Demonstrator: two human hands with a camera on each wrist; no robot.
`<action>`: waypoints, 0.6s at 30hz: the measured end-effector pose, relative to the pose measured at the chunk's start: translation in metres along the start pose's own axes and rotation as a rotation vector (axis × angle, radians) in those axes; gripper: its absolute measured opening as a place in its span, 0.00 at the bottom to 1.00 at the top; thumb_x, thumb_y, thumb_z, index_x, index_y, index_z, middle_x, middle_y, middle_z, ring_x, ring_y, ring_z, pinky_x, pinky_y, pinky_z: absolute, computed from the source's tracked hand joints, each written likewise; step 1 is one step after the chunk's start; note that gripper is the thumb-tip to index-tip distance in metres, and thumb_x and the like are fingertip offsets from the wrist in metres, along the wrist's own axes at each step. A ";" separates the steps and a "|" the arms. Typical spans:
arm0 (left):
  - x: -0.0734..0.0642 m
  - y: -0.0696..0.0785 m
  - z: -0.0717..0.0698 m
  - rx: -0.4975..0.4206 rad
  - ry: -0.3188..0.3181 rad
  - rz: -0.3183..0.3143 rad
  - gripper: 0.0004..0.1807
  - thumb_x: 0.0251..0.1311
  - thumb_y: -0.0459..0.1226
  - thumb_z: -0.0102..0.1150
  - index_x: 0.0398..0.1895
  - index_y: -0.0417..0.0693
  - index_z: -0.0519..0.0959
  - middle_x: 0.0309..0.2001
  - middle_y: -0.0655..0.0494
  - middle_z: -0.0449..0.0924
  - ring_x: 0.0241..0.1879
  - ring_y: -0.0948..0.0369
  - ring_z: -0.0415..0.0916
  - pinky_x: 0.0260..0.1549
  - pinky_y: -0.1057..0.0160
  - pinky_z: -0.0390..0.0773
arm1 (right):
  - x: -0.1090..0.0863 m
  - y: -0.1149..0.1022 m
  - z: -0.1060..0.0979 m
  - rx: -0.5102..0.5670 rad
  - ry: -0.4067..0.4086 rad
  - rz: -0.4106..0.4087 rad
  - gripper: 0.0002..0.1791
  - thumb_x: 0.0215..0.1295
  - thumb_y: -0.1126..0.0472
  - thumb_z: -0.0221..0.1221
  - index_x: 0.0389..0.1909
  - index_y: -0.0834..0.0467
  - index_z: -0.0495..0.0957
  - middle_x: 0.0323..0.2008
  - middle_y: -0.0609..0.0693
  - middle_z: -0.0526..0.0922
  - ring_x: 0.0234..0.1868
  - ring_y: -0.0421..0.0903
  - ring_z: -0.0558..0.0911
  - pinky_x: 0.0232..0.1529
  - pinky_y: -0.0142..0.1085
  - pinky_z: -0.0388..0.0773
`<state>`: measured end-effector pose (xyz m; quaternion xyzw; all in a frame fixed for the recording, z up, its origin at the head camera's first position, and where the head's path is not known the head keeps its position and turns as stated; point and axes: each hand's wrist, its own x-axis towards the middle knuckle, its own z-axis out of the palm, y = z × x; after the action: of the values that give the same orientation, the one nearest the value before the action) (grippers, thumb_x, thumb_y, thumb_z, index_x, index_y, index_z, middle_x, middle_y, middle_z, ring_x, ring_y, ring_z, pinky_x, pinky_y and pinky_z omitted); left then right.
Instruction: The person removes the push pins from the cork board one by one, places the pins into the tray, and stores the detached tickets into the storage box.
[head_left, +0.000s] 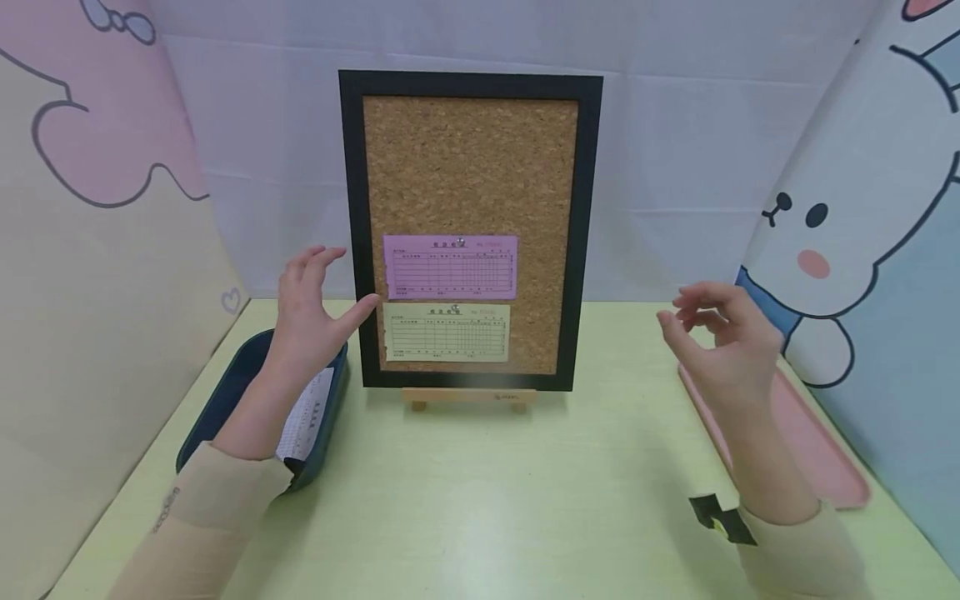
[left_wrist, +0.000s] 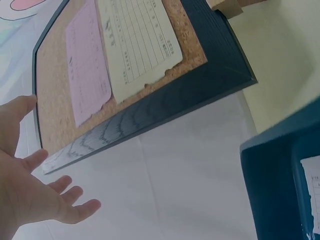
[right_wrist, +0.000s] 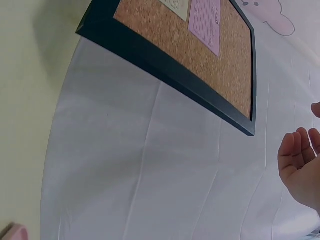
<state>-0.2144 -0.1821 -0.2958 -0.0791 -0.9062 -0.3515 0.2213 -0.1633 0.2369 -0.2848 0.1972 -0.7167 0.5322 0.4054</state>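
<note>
A cork board (head_left: 472, 167) in a black frame stands upright on a small wooden easel (head_left: 468, 395). Pinned on its lower half are a purple form slip (head_left: 450, 268) and, just below, a pale yellow-green form slip (head_left: 447, 333), each with a pin at its top. My left hand (head_left: 311, 321) is raised by the board's left edge, fingers spread and holding nothing, as the left wrist view also shows. Well to the right of the board, my right hand (head_left: 727, 346) hovers with loosely bent fingers. A gap shows between its thumb and fingers, with nothing visible in them.
At the left, under my forearm, sits a dark blue tray (head_left: 337, 387) with printed paper (head_left: 307, 417) in it. A pink tray (head_left: 817, 450) lies at the right, partly behind my right arm. White cloth (head_left: 675, 167) and cartoon-printed panels surround the pale table (head_left: 480, 492).
</note>
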 end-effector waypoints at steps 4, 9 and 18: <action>0.000 0.003 0.005 -0.034 0.020 0.000 0.39 0.56 0.50 0.63 0.69 0.53 0.59 0.71 0.49 0.48 0.70 0.50 0.44 0.62 0.39 0.57 | -0.002 -0.001 0.018 0.010 0.003 -0.013 0.17 0.44 0.83 0.63 0.38 0.78 0.74 0.34 0.48 0.80 0.32 0.42 0.76 0.38 0.27 0.75; 0.002 0.006 0.012 -0.058 0.034 -0.013 0.38 0.56 0.50 0.63 0.68 0.54 0.60 0.72 0.52 0.47 0.70 0.51 0.43 0.62 0.41 0.59 | -0.005 0.001 0.039 0.090 0.006 -0.009 0.17 0.43 0.84 0.63 0.38 0.79 0.73 0.35 0.48 0.80 0.33 0.41 0.78 0.39 0.28 0.75; 0.005 0.006 0.027 -0.102 0.049 -0.043 0.37 0.56 0.48 0.64 0.68 0.54 0.61 0.72 0.49 0.44 0.71 0.50 0.42 0.64 0.42 0.56 | -0.005 0.001 0.074 0.198 0.022 -0.018 0.14 0.48 0.80 0.63 0.37 0.76 0.75 0.33 0.49 0.80 0.34 0.42 0.80 0.39 0.30 0.78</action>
<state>-0.2268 -0.1598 -0.3079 -0.0623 -0.8829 -0.4038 0.2315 -0.1883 0.1680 -0.2971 0.2370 -0.6543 0.5988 0.3963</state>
